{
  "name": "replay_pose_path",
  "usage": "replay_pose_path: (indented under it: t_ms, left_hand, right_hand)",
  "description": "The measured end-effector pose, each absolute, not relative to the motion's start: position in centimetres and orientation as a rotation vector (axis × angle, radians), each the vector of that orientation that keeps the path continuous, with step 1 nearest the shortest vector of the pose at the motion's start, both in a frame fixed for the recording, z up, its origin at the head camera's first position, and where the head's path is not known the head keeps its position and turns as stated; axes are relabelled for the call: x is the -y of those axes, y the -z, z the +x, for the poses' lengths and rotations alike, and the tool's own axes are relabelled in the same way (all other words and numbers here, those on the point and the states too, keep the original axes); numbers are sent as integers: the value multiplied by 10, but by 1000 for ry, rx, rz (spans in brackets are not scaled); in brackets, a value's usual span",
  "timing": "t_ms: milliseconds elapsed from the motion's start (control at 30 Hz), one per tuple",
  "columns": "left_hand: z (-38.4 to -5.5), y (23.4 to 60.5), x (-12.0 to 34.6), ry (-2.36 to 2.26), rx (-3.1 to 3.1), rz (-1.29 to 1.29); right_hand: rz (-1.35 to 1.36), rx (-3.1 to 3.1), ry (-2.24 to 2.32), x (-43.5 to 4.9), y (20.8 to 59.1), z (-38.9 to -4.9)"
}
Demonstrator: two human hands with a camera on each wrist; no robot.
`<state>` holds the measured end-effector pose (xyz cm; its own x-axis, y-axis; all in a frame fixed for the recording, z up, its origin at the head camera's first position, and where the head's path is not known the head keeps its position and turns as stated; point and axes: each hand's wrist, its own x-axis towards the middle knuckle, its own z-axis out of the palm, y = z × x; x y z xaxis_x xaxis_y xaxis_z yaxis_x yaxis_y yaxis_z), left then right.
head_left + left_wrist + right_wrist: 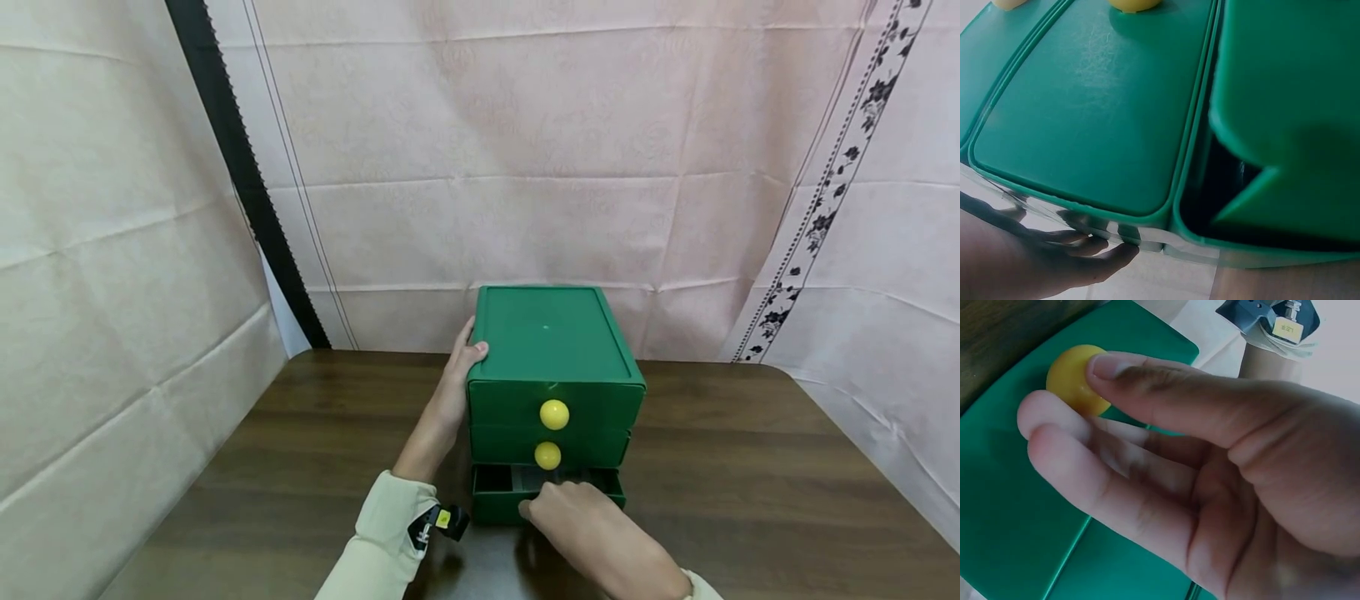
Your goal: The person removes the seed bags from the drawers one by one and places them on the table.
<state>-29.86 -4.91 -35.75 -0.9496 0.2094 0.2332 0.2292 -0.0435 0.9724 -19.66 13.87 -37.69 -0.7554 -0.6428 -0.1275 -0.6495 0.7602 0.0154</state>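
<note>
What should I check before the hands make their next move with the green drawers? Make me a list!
1. Bottom drawer is open: ok, partly out.
2. Right hand has the drawer's yellow knob: ok, the thumb and fingers are around it.
3. Left hand is against the green box: ok, it touches the left side.
4. Top drawer and middle drawer are shut: ok, both look closed.
5. What's inside the open drawer: cannot tell, it's too dark and partly hidden.
</note>
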Motion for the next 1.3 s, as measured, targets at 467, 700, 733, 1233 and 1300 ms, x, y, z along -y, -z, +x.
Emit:
replay_pose_path:
  t_ms: [467,700,733,1233,1300]
  left_hand:
    - [-299,360,45,2208,2146,-506]
    - [-299,359,45,2195,2153,-491]
    - [-299,359,45,2194,2156,-491]
    - [-297,358,49,2181,2170,-478]
    - [-297,358,50,2174,2175,-479]
  right_hand:
    - [-1036,-2768,-111,-139,373,-195]
    - [-1043,-2746,-147,-135,372,-193]
    - [-1045,-2746,-141,-135,372,-192]
    - [-1074,-2719,-50,-136,368,-183]
    - [-1089,-2722,-39,-137,368,-182]
